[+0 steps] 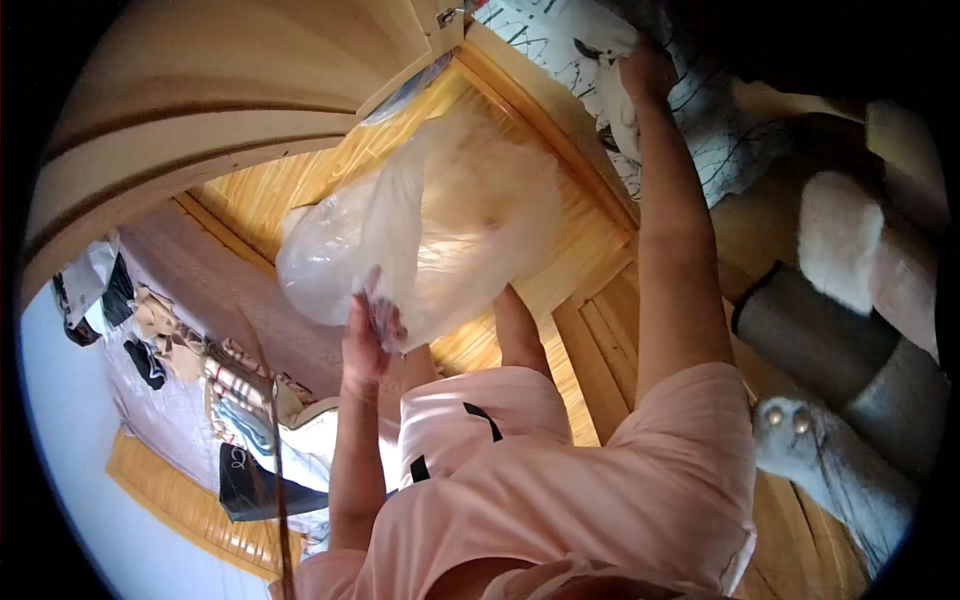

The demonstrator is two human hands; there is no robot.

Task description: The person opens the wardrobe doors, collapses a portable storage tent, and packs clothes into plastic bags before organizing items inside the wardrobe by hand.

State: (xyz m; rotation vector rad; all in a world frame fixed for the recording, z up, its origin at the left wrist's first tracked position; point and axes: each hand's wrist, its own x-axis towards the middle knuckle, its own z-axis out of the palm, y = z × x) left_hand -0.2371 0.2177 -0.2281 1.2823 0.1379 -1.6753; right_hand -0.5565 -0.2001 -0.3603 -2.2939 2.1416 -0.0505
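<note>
A large translucent plastic bag (400, 230) hangs in front of my body, over the wooden floor. My left hand (375, 330) holds its near edge, with the fingers partly seen through the plastic. My right hand (648, 75) is stretched out to the upper right, its fingers closed on a white cloth with dark markings (615, 105). Behind that hand lies white fabric with a dark branch pattern (710, 150). Some of my right fingers are hidden in shadow.
A wooden door (230, 70) curves across the upper left. Folded clothes (240, 390) and a black item (265, 485) lie on a bed (190, 260) at the left. Grey and white soft items (840, 240) are at the right, beside wooden drawers (605, 320).
</note>
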